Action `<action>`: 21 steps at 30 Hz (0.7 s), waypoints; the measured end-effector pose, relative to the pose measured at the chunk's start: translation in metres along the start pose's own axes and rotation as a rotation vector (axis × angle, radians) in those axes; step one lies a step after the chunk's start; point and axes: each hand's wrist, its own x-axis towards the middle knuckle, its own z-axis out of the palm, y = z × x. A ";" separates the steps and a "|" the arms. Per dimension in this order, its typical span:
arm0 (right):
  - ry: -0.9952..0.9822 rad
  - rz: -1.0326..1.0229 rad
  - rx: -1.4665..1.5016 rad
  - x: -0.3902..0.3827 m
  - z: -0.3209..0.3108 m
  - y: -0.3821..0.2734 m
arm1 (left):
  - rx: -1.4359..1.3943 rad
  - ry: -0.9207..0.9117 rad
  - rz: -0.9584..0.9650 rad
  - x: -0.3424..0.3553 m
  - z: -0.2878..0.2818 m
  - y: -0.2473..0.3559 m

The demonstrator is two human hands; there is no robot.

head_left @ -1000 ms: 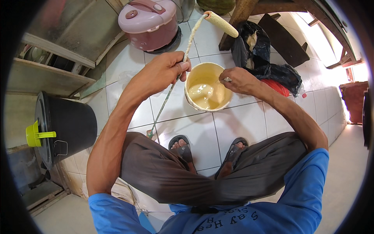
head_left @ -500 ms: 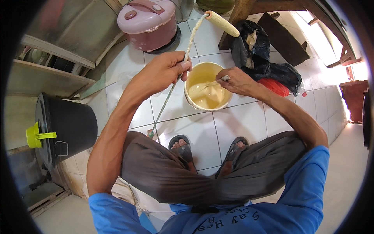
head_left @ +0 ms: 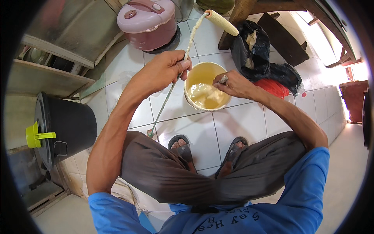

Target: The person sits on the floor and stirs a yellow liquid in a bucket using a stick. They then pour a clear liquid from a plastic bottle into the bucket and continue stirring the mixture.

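My left hand (head_left: 165,72) is closed around the thin, paint-crusted rod of a paint roller (head_left: 222,23). The cream roller head hangs beyond the bucket, and the rod slants down past my left knee. A pale bucket (head_left: 203,69) stands on the floor before my feet, with creamy yellowish paint (head_left: 200,95) inside. Over its right rim, my right hand (head_left: 238,85) grips a stirring stick (head_left: 223,79). Only the stick's pale, paint-smeared upper end shows clearly; its lower part is hard to make out against the paint.
A pink rice cooker (head_left: 150,27) sits beyond my left hand. At the left stands a black lidded bin (head_left: 70,126) with a lime-green dipper (head_left: 39,135). Black plastic bags (head_left: 253,50) and a red bag (head_left: 272,87) lie right of the bucket, near wooden furniture legs (head_left: 237,23).
My right hand has shifted slightly left and nearer with the stirring stick, whose lower part showed over the paint before. The paint's surface has changed; my left hand and the roller are nearly still.
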 end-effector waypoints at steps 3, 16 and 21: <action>0.064 -0.004 -0.106 0.003 -0.003 0.008 | -0.010 -0.006 0.001 -0.001 0.001 0.002; -0.097 0.028 -0.103 -0.003 -0.006 0.008 | 0.038 0.006 -0.031 -0.003 0.000 0.003; 0.036 0.024 0.068 -0.005 0.003 0.003 | 0.001 -0.010 -0.017 -0.001 0.001 0.002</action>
